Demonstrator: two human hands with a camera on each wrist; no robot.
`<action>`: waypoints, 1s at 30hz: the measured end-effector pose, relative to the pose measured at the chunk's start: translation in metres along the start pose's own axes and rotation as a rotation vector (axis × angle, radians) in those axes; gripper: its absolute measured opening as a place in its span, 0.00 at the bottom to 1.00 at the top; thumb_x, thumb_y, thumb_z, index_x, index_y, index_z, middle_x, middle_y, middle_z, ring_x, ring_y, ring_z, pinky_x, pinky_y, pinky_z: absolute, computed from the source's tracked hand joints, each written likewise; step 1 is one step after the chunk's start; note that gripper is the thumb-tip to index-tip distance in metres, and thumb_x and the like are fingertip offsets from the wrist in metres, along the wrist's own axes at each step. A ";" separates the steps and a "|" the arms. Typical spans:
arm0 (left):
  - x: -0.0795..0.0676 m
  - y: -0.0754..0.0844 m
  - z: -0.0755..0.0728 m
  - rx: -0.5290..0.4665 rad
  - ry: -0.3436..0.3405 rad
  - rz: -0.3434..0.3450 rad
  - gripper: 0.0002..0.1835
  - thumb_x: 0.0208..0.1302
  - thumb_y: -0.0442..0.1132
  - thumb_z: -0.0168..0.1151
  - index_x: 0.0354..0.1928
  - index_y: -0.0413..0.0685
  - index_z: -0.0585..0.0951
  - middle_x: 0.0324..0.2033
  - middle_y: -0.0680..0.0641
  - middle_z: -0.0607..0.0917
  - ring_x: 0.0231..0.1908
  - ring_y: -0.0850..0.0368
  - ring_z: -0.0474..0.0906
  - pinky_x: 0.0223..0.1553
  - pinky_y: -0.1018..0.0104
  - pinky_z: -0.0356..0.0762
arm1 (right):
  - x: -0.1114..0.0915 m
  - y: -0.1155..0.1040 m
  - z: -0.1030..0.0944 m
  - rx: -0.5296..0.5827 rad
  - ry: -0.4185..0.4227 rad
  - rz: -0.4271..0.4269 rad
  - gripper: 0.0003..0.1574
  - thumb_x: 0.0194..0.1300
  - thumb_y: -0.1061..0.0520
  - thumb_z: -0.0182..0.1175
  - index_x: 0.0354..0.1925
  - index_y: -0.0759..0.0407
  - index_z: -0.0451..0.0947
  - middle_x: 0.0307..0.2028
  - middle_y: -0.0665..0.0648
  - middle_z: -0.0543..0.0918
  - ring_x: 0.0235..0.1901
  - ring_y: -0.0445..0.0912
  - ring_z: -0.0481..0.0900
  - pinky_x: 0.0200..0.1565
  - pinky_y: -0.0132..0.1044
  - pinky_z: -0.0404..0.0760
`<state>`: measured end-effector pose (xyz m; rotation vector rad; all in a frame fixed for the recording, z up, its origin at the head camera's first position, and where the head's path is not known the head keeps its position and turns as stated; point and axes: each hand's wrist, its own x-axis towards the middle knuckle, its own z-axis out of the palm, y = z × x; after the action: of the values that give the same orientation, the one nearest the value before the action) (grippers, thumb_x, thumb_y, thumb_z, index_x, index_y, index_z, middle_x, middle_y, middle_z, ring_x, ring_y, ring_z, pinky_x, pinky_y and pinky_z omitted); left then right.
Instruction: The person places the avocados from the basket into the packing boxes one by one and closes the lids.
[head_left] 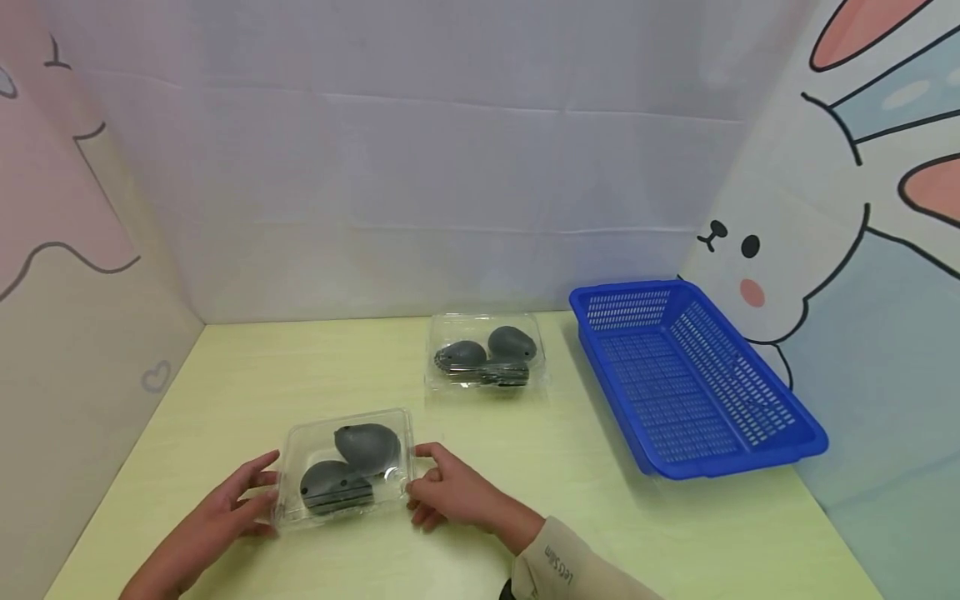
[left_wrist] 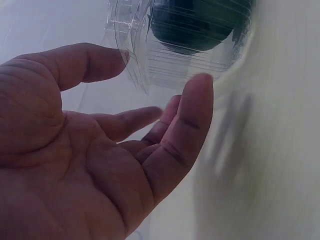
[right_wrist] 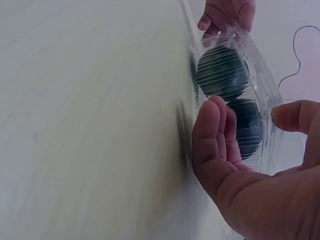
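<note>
A clear plastic clamshell box (head_left: 397,496) lies on the table in front of me, its lid down over two dark grey, egg-like objects (head_left: 367,448) with small dark dots. A darker striped piece (head_left: 341,498) sits at the near side inside. My left hand (head_left: 217,517) is at the box's left end, fingers spread and loosely bent, with the thumb tip at the rim in the left wrist view. At the right end, my right hand (head_left: 457,492) holds the box by its edge; the right wrist view shows the thumb on the rim and curled fingers along the side.
A second clear box (head_left: 487,325) with similar grey objects and a striped bundle stands farther back. To the right is a blue slatted plastic basket (head_left: 630,412). White cloth (head_left: 450,167) closes off the back, and printed cloth walls (head_left: 787,250) stand at the sides.
</note>
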<state>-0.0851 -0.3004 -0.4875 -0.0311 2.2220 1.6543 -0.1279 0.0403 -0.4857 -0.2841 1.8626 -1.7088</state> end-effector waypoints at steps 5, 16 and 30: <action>0.000 -0.001 0.000 -0.108 -0.084 -0.047 0.38 0.82 0.45 0.50 0.78 0.27 0.48 0.66 0.30 0.70 0.47 0.43 0.82 0.45 0.51 0.85 | 0.000 0.001 0.001 0.088 -0.003 0.022 0.36 0.70 0.61 0.59 0.73 0.57 0.62 0.38 0.64 0.84 0.28 0.51 0.86 0.29 0.44 0.86; 0.001 -0.003 0.005 -0.184 -0.139 -0.013 0.36 0.85 0.40 0.42 0.77 0.23 0.41 0.69 0.28 0.67 0.48 0.41 0.87 0.45 0.50 0.85 | -0.001 -0.001 0.003 0.189 -0.106 0.021 0.43 0.72 0.63 0.52 0.80 0.52 0.52 0.38 0.70 0.88 0.34 0.58 0.90 0.25 0.40 0.85; 0.003 0.000 0.007 -0.224 -0.173 0.030 0.37 0.83 0.37 0.44 0.76 0.21 0.38 0.64 0.37 0.73 0.47 0.40 0.85 0.45 0.48 0.85 | -0.001 -0.003 0.002 0.222 -0.111 0.016 0.43 0.70 0.66 0.50 0.80 0.52 0.54 0.38 0.71 0.88 0.33 0.56 0.90 0.23 0.37 0.84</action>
<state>-0.0864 -0.2929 -0.4900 0.0841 1.9122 1.8400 -0.1268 0.0385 -0.4826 -0.2677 1.5761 -1.8313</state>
